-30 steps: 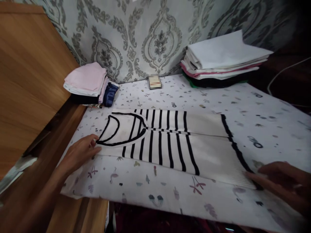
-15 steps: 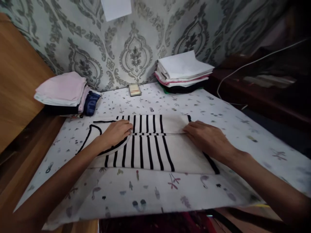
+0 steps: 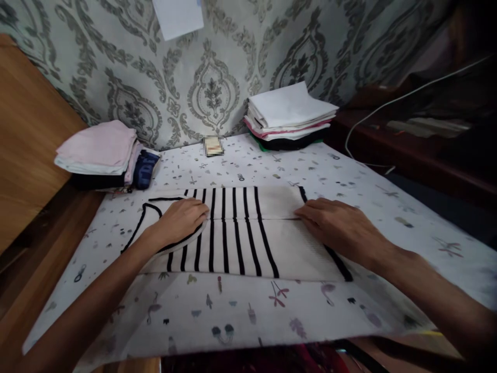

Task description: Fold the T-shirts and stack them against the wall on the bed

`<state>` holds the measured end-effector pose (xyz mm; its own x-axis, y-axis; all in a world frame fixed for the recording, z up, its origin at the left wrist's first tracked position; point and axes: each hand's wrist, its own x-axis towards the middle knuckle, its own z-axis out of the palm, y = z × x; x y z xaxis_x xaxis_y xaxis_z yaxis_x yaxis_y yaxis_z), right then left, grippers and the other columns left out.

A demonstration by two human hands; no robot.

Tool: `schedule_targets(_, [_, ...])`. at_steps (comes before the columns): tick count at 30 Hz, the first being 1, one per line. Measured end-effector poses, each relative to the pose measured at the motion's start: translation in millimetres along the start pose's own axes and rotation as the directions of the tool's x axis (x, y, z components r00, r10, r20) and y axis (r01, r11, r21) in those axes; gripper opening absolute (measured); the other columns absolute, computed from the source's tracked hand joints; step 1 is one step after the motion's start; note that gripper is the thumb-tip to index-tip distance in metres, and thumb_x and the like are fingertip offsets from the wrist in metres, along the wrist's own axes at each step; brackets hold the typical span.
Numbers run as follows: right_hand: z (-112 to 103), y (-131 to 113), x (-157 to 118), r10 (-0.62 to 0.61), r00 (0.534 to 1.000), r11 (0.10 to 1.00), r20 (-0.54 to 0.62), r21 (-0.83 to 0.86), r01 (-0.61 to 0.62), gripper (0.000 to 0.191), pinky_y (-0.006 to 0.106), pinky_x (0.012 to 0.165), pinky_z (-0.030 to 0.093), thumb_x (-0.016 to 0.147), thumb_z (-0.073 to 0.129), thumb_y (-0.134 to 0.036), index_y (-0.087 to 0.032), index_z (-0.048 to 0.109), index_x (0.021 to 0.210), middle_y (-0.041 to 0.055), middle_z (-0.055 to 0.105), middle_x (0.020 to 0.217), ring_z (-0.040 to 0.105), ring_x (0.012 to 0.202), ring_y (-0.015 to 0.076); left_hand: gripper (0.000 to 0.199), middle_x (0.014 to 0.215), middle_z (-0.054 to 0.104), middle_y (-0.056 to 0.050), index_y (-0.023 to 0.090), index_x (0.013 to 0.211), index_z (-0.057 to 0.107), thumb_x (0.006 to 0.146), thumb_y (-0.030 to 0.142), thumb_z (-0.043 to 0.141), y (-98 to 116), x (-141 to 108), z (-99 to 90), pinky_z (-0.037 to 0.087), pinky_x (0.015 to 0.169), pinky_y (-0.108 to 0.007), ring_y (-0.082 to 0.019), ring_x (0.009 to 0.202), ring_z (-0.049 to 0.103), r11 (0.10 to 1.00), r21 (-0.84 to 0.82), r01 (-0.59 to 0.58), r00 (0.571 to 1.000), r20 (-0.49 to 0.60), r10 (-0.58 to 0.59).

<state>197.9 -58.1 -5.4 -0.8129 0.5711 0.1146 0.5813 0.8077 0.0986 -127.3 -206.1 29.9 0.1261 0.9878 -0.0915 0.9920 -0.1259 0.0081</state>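
Note:
A cream knit top (image 3: 233, 243) with black stripes and black trim lies on the patterned sheet, its neckline to the left and its hem to the right. A lengthwise line runs along its middle, where a folded edge meets the nearer part. My left hand (image 3: 184, 217) pinches this edge by the neckline, fingers closed and partly covering the trim. At the hem end, my right hand (image 3: 336, 223) grips the same edge between thumb and fingers. Between the two hands the fabric looks flat and fairly smooth.
Folded clothes (image 3: 97, 147), pink on top, are stacked at the back left. Another stack (image 3: 291, 106), white on top, stands at the back right. A small blurred item (image 3: 213, 146) lies near the wallpapered wall. A white cable (image 3: 349, 140) hangs beside the sheet's right edge.
The folded edge along the middle has come down, so its narrow double band now shows as one thin line with the stripes nearly meeting. Both hands keep their hold.

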Motion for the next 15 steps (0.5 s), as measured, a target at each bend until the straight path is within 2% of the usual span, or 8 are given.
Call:
schedule_targets(3, [2, -9, 7, -0.018, 0.996, 0.998, -0.093, 0.05, 0.022, 0.033, 0.042, 0.078, 0.053, 0.098, 0.04, -0.024, -0.018, 0.073, 0.104, 0.0145, 0.073, 0.107, 0.068, 0.09, 0.027, 0.038, 0.12, 0.068, -0.013, 0.017, 0.121, 0.062, 0.104, 0.034, 0.033, 4, -5, 6.4, 0.048, 0.099, -0.041, -0.026, 0.115, 0.061, 0.998, -0.057, 0.026, 0.99, -0.134, -0.034])
schedule_targets(5, [6, -26, 21, -0.072, 0.982, 0.99, -0.174, 0.106, 0.092, 0.039, 0.043, 0.082, 0.055, 0.101, 0.039, -0.031, -0.015, 0.071, 0.114, 0.018, 0.072, 0.114, 0.069, 0.097, 0.0284, 0.047, 0.138, 0.059, -0.015, 0.017, 0.136, 0.053, 0.105, 0.041, 0.028, 7, -1, 12.2, 0.041, 0.109, -0.042, -0.026, 0.13, 0.053, 0.996, -0.092, 0.02, 0.987, -0.16, -0.035])
schedule_targets(8, [18, -65, 46, -0.218, 0.937, 0.955, -0.274, 0.139, 0.263, 0.047, 0.046, 0.096, 0.053, 0.103, 0.036, -0.037, -0.012, 0.064, 0.131, 0.0194, 0.063, 0.135, 0.063, 0.119, 0.0306, 0.062, 0.162, 0.033, -0.016, 0.014, 0.151, 0.037, 0.104, 0.051, 0.019, 6, 12, 20.7, 0.024, 0.122, -0.041, -0.025, 0.151, 0.027, 0.987, -0.14, 0.082, 0.993, -0.067, -0.092])
schedule_targets(10, [29, -90, 59, -0.328, 0.903, 0.918, -0.277, 0.131, 0.373, 0.05, 0.051, 0.103, 0.049, 0.104, 0.033, -0.039, -0.012, 0.058, 0.139, 0.0178, 0.055, 0.146, 0.054, 0.132, 0.0314, 0.071, 0.167, 0.019, -0.015, 0.013, 0.156, 0.027, 0.102, 0.057, 0.017, -3, 20, 25.0, 0.014, 0.125, -0.041, -0.025, 0.156, 0.011, 0.972, -0.168, 0.163, 0.986, 0.004, -0.165])
schedule_targets(12, [39, -105, 63, -0.396, 0.881, 0.888, -0.261, 0.135, 0.439, 0.053, 0.055, 0.107, 0.045, 0.105, 0.03, -0.042, -0.015, 0.053, 0.145, 0.0156, 0.049, 0.151, 0.047, 0.139, 0.0317, 0.078, 0.168, 0.013, -0.016, 0.012, 0.158, 0.022, 0.099, 0.064, 0.016, -16, 20, 28.2, 0.01, 0.125, -0.045, -0.027, 0.156, 0.005, 0.952, -0.182, 0.246, 0.969, 0.071, -0.237])
schedule_targets(15, [50, -109, 60, -0.408, 0.878, 0.876, -0.249, 0.164, 0.454, 0.053, 0.057, 0.111, 0.04, 0.105, 0.029, -0.047, -0.023, 0.048, 0.149, 0.0112, 0.045, 0.155, 0.041, 0.143, 0.0304, 0.087, 0.167, 0.01, -0.02, 0.01, 0.159, 0.019, 0.095, 0.07, 0.018, -43, 4, 33.6, 0.009, 0.123, -0.057, -0.035, 0.155, 0.003, 0.909, -0.14, 0.392, 0.916, 0.147, -0.373])
